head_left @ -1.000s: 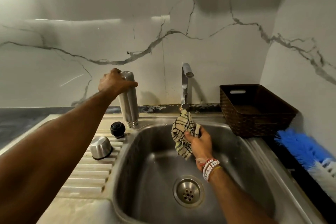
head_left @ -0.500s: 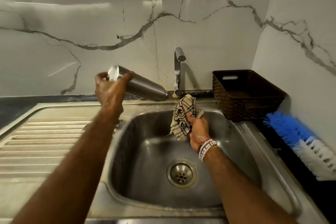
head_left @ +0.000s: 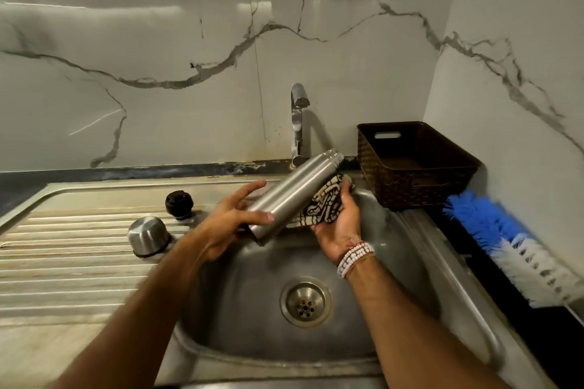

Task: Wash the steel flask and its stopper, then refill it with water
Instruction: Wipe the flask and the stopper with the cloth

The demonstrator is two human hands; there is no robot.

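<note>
The steel flask [head_left: 294, 193] lies tilted over the sink [head_left: 246, 309], its open mouth pointing up and right toward the tap [head_left: 298, 123]. My left hand [head_left: 230, 221] holds the flask's bottom end, thumb along its side. My right hand [head_left: 339, 224] holds a patterned cloth [head_left: 322, 204] against the underside of the flask. The black stopper [head_left: 179, 205] and the steel cap [head_left: 148, 235] sit on the draining board [head_left: 69, 249] to the left.
A dark woven basket [head_left: 414, 164] stands right of the tap. A blue and white brush [head_left: 512, 243] lies along the right counter. The drain [head_left: 305, 301] is in the sink's middle. No water runs from the tap.
My left hand lifted the flask off the draining board, tipped it and carried it right over the sink. My right hand brought the cloth up under it.
</note>
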